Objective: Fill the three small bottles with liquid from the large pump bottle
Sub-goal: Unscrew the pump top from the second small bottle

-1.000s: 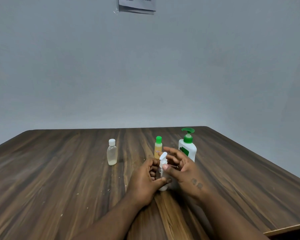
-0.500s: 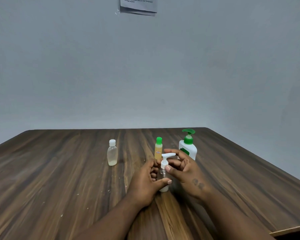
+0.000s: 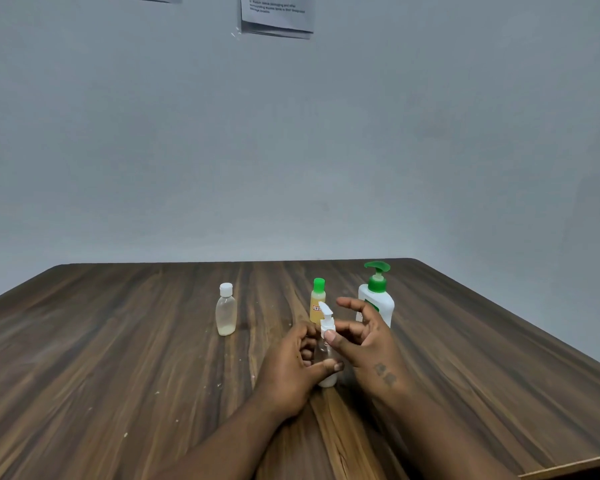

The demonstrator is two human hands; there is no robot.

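- The small clear bottle [image 3: 327,380] stands on the table [image 3: 118,375], front and middle. The left hand [image 3: 290,370] grips its body, with the fingers curled behind and the thumb across the front.
- The right hand [image 3: 366,337] is half curled at the bottle's white pump top [image 3: 326,322]. Its thumb lies against the collar, a finger curls behind, and the index finger is lifted clear.
- The bottle looks light, thin-walled and smooth, so it is likely to tip or slip. It is best held low on the body and turned by the collar, not by the slim spout.
- The large pump bottle [image 3: 378,303] stands just behind the right hand. It is probably heavier and steadier, and the hand hides most of its green label.
- The green-capped bottle [image 3: 317,299] carries a small orange-red label, too blurred to read. The white-capped bottle [image 3: 226,310] shows no label.
- The paper sheets [image 3: 278,15] on the wall carry print too small to read.
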